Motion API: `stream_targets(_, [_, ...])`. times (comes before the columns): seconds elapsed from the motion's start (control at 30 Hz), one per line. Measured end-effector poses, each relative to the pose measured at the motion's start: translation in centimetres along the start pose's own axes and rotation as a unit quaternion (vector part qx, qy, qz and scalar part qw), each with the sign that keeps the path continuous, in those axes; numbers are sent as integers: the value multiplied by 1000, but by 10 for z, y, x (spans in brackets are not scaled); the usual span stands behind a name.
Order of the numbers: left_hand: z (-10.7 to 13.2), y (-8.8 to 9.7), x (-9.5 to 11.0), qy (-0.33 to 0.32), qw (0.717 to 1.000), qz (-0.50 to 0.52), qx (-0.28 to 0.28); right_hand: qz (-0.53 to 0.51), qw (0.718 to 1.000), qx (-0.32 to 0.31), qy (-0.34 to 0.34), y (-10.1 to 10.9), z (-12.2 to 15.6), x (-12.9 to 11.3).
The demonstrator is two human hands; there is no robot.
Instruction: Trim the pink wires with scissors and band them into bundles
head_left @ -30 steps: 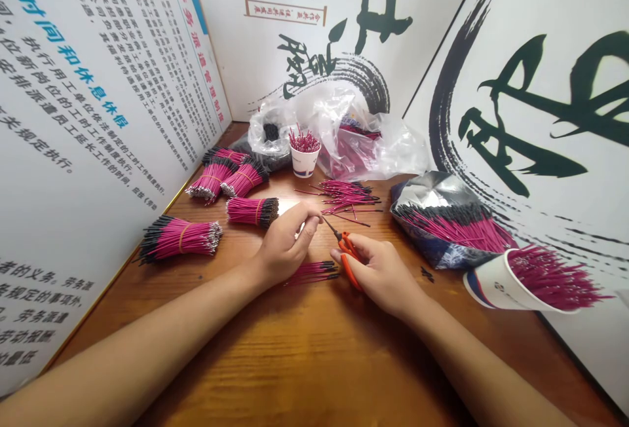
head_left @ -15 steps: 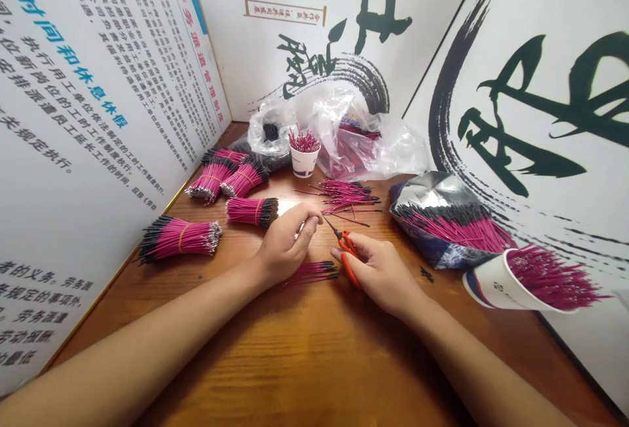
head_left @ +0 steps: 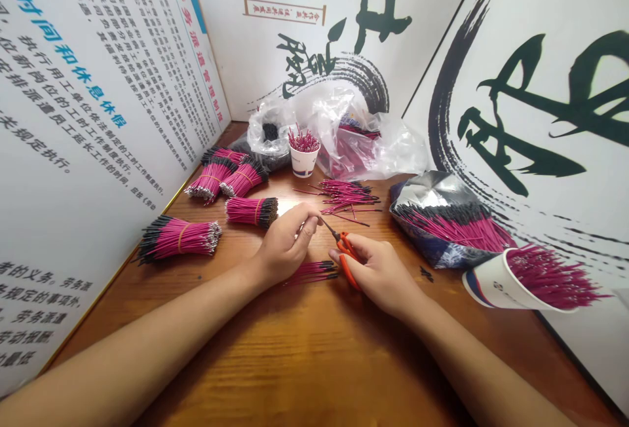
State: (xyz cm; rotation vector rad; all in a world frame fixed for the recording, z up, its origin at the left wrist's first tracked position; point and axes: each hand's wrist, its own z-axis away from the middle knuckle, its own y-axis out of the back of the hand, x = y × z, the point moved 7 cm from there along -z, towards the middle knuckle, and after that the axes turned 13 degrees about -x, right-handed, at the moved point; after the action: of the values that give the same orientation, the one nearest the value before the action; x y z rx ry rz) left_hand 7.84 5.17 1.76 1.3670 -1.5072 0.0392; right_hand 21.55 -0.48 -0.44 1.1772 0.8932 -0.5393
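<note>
My left hand (head_left: 287, 241) rests on the wooden table (head_left: 304, 361) with fingers and thumb pinched together; what they pinch is too small to make out. My right hand (head_left: 376, 273) grips orange-handled scissors (head_left: 344, 250), whose dark blades point up-left and meet my left fingertips. A small loose bunch of pink wires (head_left: 314, 272) with black ends lies on the table between the two hands.
Banded pink wire bundles (head_left: 179, 237) lie left, by the printed panels. A paper cup of wires (head_left: 303, 152) and clear plastic bags (head_left: 354, 132) stand at the back. Loose wires (head_left: 346, 194), a foil bag of wires (head_left: 442, 224) and a tipped cup (head_left: 515, 279) are right.
Almost nothing: the scissors and my right hand have edged slightly left toward my left fingertips. The left hand has stayed put.
</note>
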Motion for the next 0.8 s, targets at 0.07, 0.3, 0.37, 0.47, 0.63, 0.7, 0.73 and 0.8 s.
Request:
stream_targets(0.07, [0,0,1,-3,1000,2,-2,2,1000,3,1,0,-1,1])
stream_targets(0.3, [0,-1,-2,12,1000,10,-6,5,1000,15,7,3,0,0])
stream_targets(0.37, [0,-1,-2,9,1000,12,-8,6,1000,12,6,3,0,-1])
stream_targets(0.47, [0,-1,-1,1,1000,18,-10,6,1000,7,2,2,-1,-1])
stream_targets(0.63, [0,0,1,4,1000,22,-7,5,1000,5,4,2,-1,-2])
stream_targets(0.7, [0,1,1,7,1000,21,-4,6,1000,5,5,2,0,-2])
stream_targets(0.73, [0,1,1,8,1000,21,-3,6,1000,4,4,2,0,-2])
stream_targets(0.8, [0,1,0,11,1000,20,-1,6,1000,6,5,2,-1,-2])
